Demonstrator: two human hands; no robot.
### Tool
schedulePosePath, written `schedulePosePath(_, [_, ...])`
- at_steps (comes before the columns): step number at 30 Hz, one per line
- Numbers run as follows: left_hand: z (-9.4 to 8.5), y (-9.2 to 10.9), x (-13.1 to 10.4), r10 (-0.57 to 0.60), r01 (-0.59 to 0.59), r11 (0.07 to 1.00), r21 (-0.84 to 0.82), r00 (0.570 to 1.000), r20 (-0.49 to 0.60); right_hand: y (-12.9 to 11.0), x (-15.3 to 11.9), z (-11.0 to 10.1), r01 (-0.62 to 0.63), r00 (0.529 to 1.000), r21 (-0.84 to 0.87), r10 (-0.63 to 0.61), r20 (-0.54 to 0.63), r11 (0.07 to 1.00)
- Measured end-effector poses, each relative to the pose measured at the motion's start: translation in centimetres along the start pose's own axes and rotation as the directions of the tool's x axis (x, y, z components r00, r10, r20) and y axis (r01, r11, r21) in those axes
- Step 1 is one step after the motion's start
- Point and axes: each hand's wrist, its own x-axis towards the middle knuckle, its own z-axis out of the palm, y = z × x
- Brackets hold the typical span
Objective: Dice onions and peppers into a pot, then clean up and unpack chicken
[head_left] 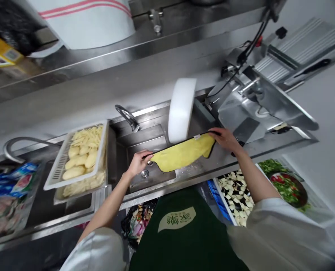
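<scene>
A yellow piece of cloth (181, 152) with black edging and a small white tag is stretched out over the front of the sink (125, 148). Its left end is pinched by my left hand (139, 162), its right end by my right hand (223, 138). The right end sits higher, and the lower edge hangs loose. Behind the cloth a thick white round block (181, 109) stands on edge, its base partly hidden by the cloth.
Left of the sink, a white basket (50, 180) holds peeled and sliced potatoes. A faucet (127, 117) rises behind the basin. On the right stands a metal slicer (249, 113). Below are a crate of diced eggplant (237, 194), a bowl of greens (290, 188) and a scrap bag (139, 222).
</scene>
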Motion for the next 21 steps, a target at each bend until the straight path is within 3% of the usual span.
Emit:
schedulePosePath(4, [0.2,1.6,1.2,0.231,-0.236,0.970,0.060,0.970,0.080,0.7,-2.6,-5.0,0.112,0.994,-0.073,-0.110,0.027,0.991])
schedulePosePath(7, [2.8,0.8,-1.2,0.247,-0.257,0.966,0.036,0.953,0.178,2.2,-7.5,-5.2,0.151,0.986,-0.113,-0.141,0.092,0.982])
schedulePosePath(9, [6.3,-0.7,-3.7,0.135,-0.140,0.990,-0.006,0.941,0.310,4.4,-11.3,-2.7,0.078,0.987,-0.170,-0.052,0.150,0.982])
schedulePosePath(11, [10.6,-2.4,-6.0,-0.041,0.063,0.998,-0.030,0.877,0.479,7.3,-14.8,1.2,-0.053,0.964,-0.281,0.123,0.238,0.958])
schedulePosePath(13, [14.7,-4.0,-7.5,-0.176,0.228,0.974,-0.014,0.789,0.589,10.0,-17.4,5.3,-0.181,0.884,-0.413,0.332,0.330,0.893])
schedulePosePath(14, [16.3,-4.6,-7.9,-0.215,0.272,0.962,-0.002,0.768,0.603,11.0,-18.1,7.2,-0.226,0.836,-0.461,0.414,0.360,0.858])
schedulePosePath(16, [18.7,-5.5,-7.6,-0.258,0.301,0.953,0.016,0.786,0.562,12.4,-18.2,10.5,-0.273,0.776,-0.504,0.498,0.388,0.819])
schedulePosePath(17, [19.4,-5.8,-7.1,-0.276,0.311,0.950,0.022,0.809,0.519,12.7,-17.7,11.9,-0.285,0.775,-0.502,0.504,0.380,0.816])
schedulePosePath(21, [20.9,-6.2,-3.5,-0.296,0.309,0.951,0.015,0.892,0.341,12.7,-12.8,16.3,-0.255,0.880,-0.440,0.396,0.264,0.861])
